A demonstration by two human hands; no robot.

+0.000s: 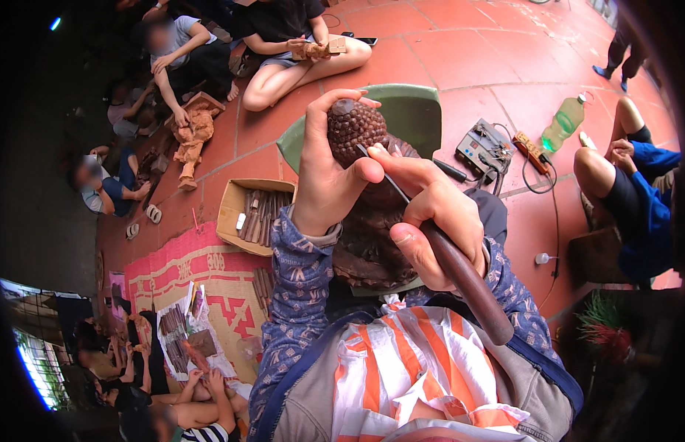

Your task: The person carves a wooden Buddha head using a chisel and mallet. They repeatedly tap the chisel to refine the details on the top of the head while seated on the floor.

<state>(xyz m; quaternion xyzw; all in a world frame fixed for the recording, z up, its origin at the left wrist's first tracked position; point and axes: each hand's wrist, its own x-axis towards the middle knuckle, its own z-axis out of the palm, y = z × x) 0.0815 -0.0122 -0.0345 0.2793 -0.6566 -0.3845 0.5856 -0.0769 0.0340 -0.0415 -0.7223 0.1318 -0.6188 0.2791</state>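
Head view: dark wooden Buddha statue (352,127) sits directly in front of the person, green plastic shell (420,110) behind it. Left hand (322,173): grip curled around the side of the head, thumb in front. Right hand (447,210): grip pinching a wood-handled chisel (460,276), blade tip at the hair curls, handle slanting down-right. Cardboard box (229,210) of carving tools (261,217) to the left; grey control box (484,147) and orange power strip (532,152) to the right.

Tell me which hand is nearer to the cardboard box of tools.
Left. The left hand, cupped around the carved head, is just right of the cardboard box in view; the right hand, gripping the chisel, is farther right.
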